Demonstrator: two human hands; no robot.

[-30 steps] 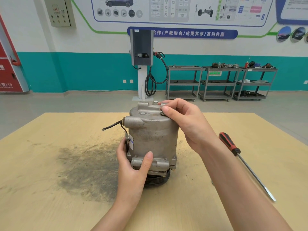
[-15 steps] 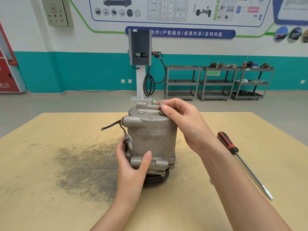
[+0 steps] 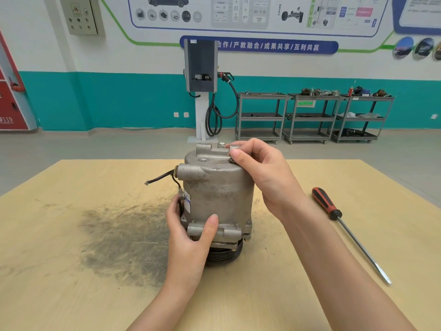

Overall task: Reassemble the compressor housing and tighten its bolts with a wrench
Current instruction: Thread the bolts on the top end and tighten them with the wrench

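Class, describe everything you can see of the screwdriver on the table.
The screwdriver has a red-and-black handle and a long, thin metal shaft ending in a flat tip. It lies flat on the wooden table, to the right of the compressor, handle farther from the camera, tip nearer and pointing right. Nothing but the table touches it; both hands are elsewhere.

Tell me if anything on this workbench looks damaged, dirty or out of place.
Two things stand out. A dark sooty smear stains the wooden table left of the compressor. The black wire from its upper left ends cut and frayed, connected to nothing.
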